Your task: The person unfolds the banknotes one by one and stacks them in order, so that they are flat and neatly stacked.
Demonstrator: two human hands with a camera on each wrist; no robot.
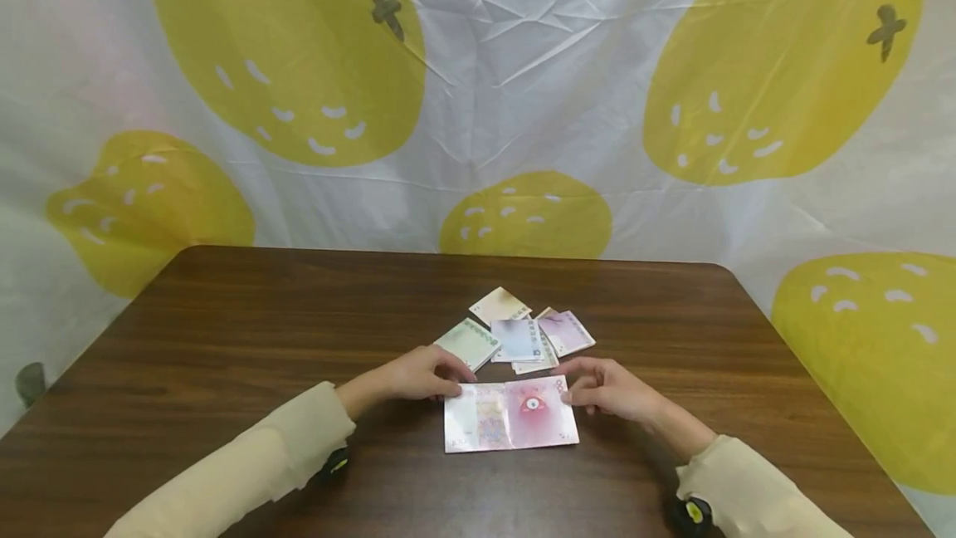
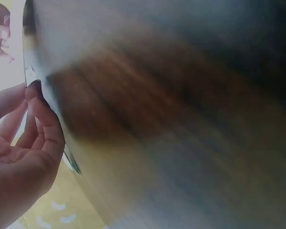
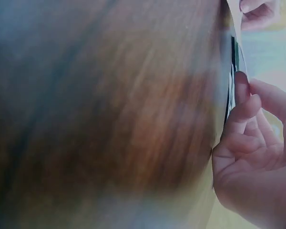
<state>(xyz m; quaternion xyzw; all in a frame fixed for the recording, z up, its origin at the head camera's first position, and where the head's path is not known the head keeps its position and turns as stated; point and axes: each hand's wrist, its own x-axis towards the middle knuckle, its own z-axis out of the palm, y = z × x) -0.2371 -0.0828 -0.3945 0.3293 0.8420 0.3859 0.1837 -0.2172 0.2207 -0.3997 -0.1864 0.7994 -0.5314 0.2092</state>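
As the left hand [image 1: 418,374] and right hand [image 1: 616,390] pinch a creased, rectangular pink-and-white paper banknote [image 1: 530,418] at opposite ends between curled fingers, the step seems to be steadying it unfolded; the next move likely calls for even tension. Overlapping pastel paper notes [image 1: 515,340] lie just beyond its far edge, while the dark-brown wood-grain surface [image 1: 224,355] offers open room to either side.

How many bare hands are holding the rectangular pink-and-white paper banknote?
2. The left hand pinches the upper-left corner of the banknote in the head view; the right hand grips its right edge, near the top. None seems hidden.
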